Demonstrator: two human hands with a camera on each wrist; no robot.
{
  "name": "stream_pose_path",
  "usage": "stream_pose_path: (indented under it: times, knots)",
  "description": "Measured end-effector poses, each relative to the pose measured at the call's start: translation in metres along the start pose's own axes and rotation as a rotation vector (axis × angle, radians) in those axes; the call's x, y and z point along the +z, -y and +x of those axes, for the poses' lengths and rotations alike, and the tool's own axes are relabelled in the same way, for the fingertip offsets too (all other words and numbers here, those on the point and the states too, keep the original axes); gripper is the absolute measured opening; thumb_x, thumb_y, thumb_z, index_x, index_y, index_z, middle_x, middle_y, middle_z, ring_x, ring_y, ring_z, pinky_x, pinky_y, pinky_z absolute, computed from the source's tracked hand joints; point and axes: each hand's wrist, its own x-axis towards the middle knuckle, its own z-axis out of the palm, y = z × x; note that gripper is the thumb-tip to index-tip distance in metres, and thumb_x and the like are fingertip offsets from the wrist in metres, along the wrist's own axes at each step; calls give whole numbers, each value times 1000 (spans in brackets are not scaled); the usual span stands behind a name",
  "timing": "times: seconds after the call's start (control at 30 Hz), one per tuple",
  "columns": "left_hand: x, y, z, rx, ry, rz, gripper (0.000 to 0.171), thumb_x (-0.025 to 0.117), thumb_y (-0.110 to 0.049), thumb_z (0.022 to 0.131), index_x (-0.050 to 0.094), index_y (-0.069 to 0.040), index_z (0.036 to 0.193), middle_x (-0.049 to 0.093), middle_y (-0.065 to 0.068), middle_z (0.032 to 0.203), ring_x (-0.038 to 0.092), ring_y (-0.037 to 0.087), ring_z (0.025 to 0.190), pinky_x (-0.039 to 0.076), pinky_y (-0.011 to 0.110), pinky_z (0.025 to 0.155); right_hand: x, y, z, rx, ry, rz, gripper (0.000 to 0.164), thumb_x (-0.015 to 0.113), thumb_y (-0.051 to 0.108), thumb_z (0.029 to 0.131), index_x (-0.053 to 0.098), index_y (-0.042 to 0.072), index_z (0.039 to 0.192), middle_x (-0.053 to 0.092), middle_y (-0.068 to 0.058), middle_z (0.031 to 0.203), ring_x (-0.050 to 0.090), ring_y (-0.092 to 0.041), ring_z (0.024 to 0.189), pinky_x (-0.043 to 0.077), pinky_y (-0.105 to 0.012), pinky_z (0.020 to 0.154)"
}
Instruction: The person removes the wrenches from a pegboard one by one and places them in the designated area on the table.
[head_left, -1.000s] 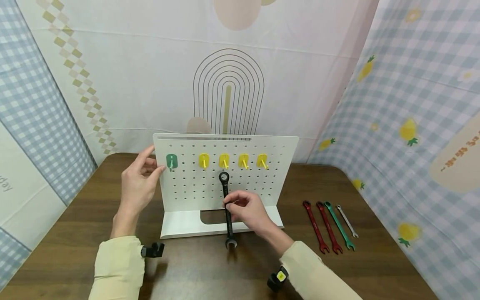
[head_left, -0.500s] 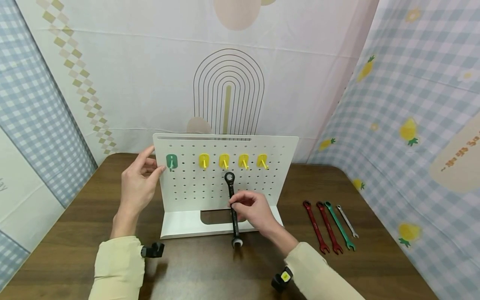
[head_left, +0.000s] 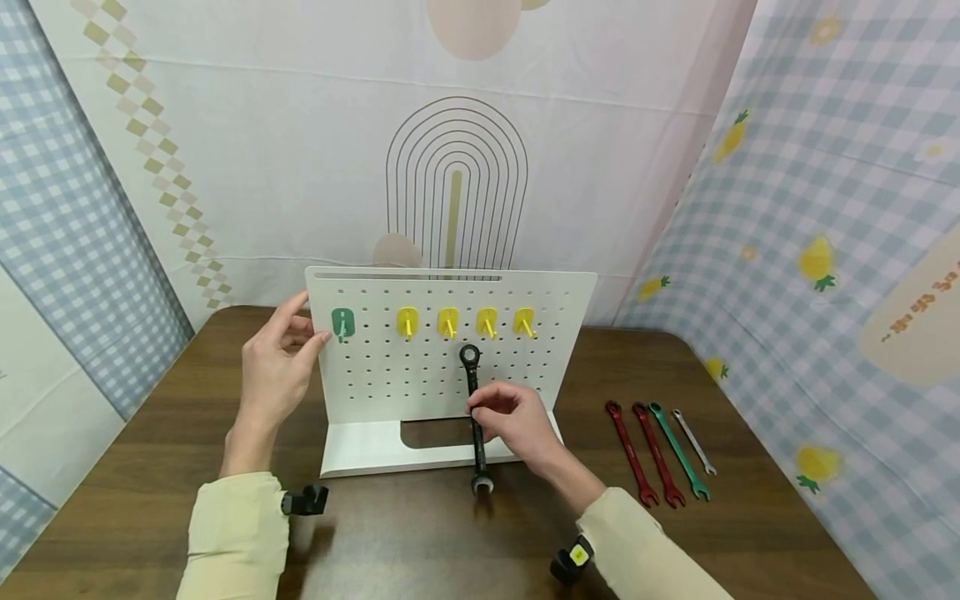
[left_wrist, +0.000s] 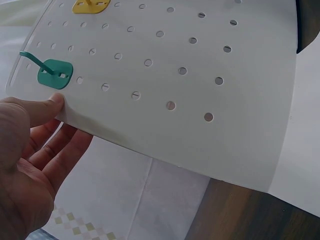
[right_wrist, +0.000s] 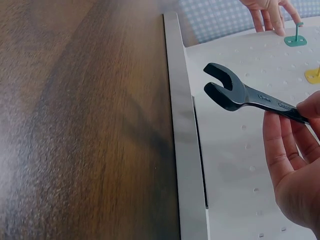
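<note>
A black combination wrench (head_left: pixel 477 442) hangs nearly upright before the white pegboard (head_left: pixel 367 408), ring end up, open end down. My right hand (head_left: pixel 517 421) pinches it mid-shank between thumb and fingers. Its ring sits just below the row of yellow hooks (head_left: pixel 487 322), seemingly apart from them. In the right wrist view the wrench's open end (right_wrist: pixel 232 92) points away from the hand. My left hand (head_left: pixel 277 367) grips the board's left edge, the thumb on the front near the green hook (head_left: pixel 342 323). Its other fingers (left_wrist: pixel 65 155) are behind the board in the left wrist view.
To the right on the brown table (head_left: pixel 397 542) lie two red wrenches (head_left: pixel 633 454), a green wrench (head_left: pixel 678 450) and a small silver wrench (head_left: pixel 695 443). A printed cloth (head_left: pixel 300 167) hangs behind the board.
My right hand has carried the black wrench rightward along the board, from under the second yellow hook to between the second and third. My left hand has stayed on the board's edge.
</note>
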Motion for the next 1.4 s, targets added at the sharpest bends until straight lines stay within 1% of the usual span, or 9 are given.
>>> stream_pose_path:
  times: [0.23, 0.47, 0.6, 0.7, 0.77, 0.87, 1.0, 1.13, 1.4]
  knots:
    - [0, 0, 0, 3, -1, -4, 61, 76, 10, 91, 63, -10, 146, 70, 20, 95, 57, -16, 78, 45, 1, 71, -6, -5, -3, -5, -11, -25, 16, 68, -6, 92, 74, -8, 106, 74, -17, 96, 65, -10, 73, 64, -38, 66]
    - [0, 0, 0, 0, -3, -5, 61, 76, 10, 91, 63, -11, 147, 70, 20, 95, 57, -16, 79, 45, 1, 71, -12, -8, -5, 12, -21, -10, 19, 68, -7, 92, 72, -10, 110, 73, -13, 97, 66, -10, 76, 63, -32, 66]
    - [0, 0, -1, -8, 3, 4, 61, 76, 9, 91, 62, -12, 147, 70, 20, 95, 57, -16, 79, 45, 1, 72, -15, -9, -8, 23, -15, -9, 22, 68, -7, 92, 71, -10, 114, 73, -19, 101, 67, -10, 78, 61, -27, 67]
    - [1, 0, 0, -7, 4, 5, 61, 76, 9, 92, 62, -11, 147, 70, 20, 95, 57, -15, 79, 45, 1, 72, -18, -9, -9, 28, -11, -14, 24, 68, -8, 93, 70, -12, 116, 73, -26, 105, 68, -10, 79, 61, -27, 68]
    - [1, 0, 0, -2, 3, 6, 61, 76, 9, 91, 62, -10, 147, 70, 20, 95, 57, -15, 79, 44, 0, 72, -20, -10, -9, 28, -11, -19, 25, 68, -8, 93, 69, -12, 117, 72, -28, 106, 67, -10, 80, 61, -26, 68]
    - [0, -1, 0, 4, 3, 18, 61, 76, 9, 91, 62, -10, 147, 70, 20, 96, 56, -16, 80, 43, 0, 73, -22, -11, -9, 21, -18, -20, 26, 69, -8, 91, 69, -12, 118, 72, -26, 105, 66, -9, 80, 62, -26, 68]
    - [0, -1, 0, 3, 4, 35, 62, 77, 8, 91, 61, -11, 148, 71, 20, 96, 55, -16, 80, 42, 1, 72, -24, -11, -10, 10, -16, -18, 28, 70, -9, 90, 70, -10, 118, 71, -15, 101, 65, -9, 80, 62, -27, 69]
    - [-1, -1, 0, -4, 4, 40, 62, 77, 8, 92, 61, -11, 148, 71, 20, 96, 55, -17, 79, 42, 1, 72, -27, -12, -12, 5, -12, -16, 29, 70, -10, 90, 69, -12, 119, 70, -11, 100, 64, -9, 80, 62, -27, 69]
    - [0, -1, 1, -16, 5, 39, 61, 77, 7, 92, 62, -12, 148, 71, 19, 96, 56, -15, 80, 43, 1, 73, -33, -16, -16, 16, -37, -51, 29, 70, -11, 89, 68, -13, 118, 72, -25, 106, 66, -10, 84, 63, -28, 70]
